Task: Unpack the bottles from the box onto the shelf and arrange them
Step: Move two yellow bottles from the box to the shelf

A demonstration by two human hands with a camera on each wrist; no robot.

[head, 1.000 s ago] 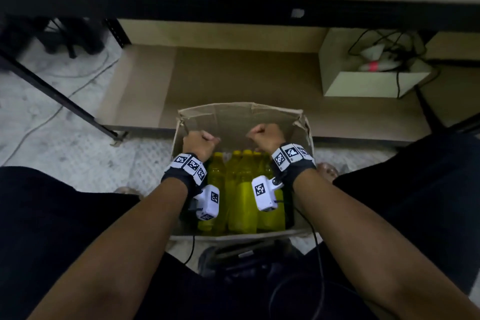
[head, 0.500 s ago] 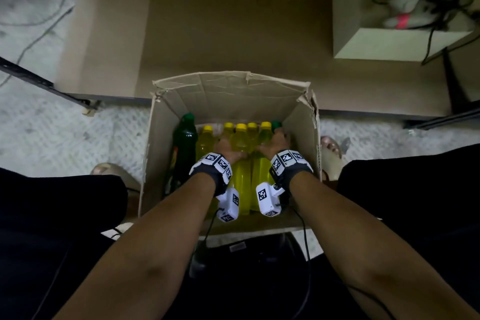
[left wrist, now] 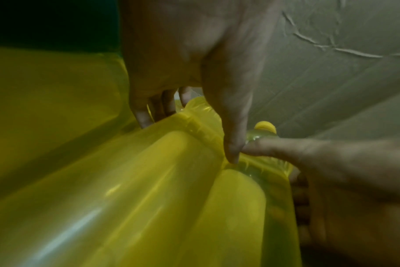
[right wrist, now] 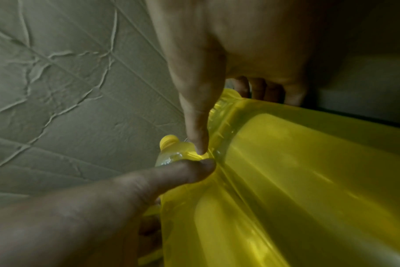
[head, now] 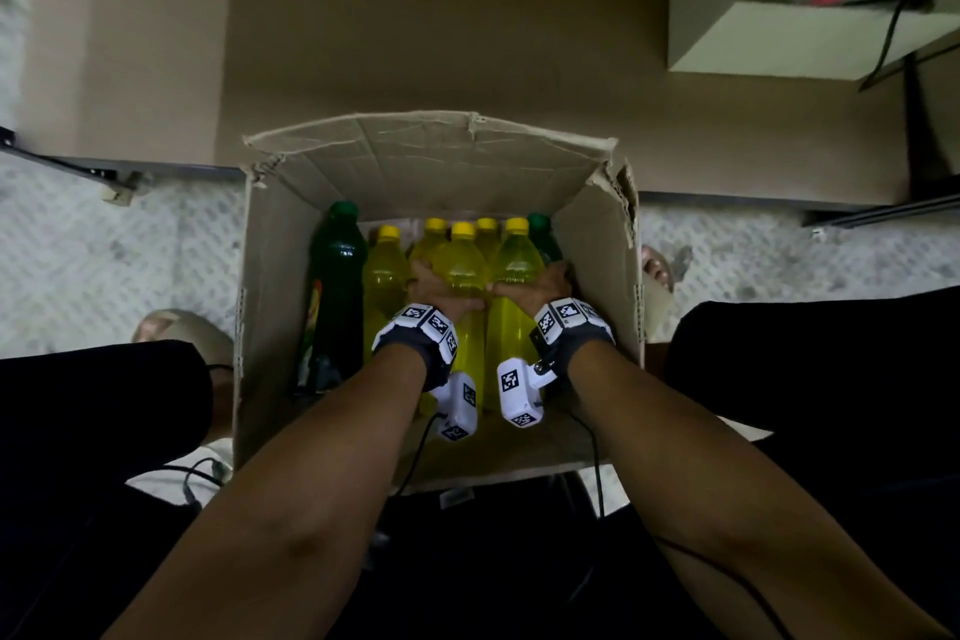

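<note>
An open cardboard box (head: 291, 276) on the floor holds several yellow bottles (head: 387, 276) and two dark green bottles (head: 337, 286), all upright. Both hands are inside it. My left hand (head: 436, 286) curls round the shoulder of one yellow bottle (head: 462, 270). My right hand (head: 535, 283) curls round the yellow bottle (head: 517, 260) beside it. In the left wrist view my left hand (left wrist: 187, 137) wraps its bottle (left wrist: 149, 180), thumb tip touching the other thumb. The right wrist view shows my right hand (right wrist: 231, 115) on its bottle (right wrist: 286, 180). The bottle bases are hidden.
The low brown shelf board (head: 467, 42) lies just beyond the box. A white box (head: 779, 36) with cables in it stands on the shelf at the right. Dark shelf rails (head: 104, 166) run along the front edge. My knees flank the cardboard box.
My hands left the box's far flap and went down inside onto two yellow bottles. The view has tilted down and closer, so the box's contents show.
</note>
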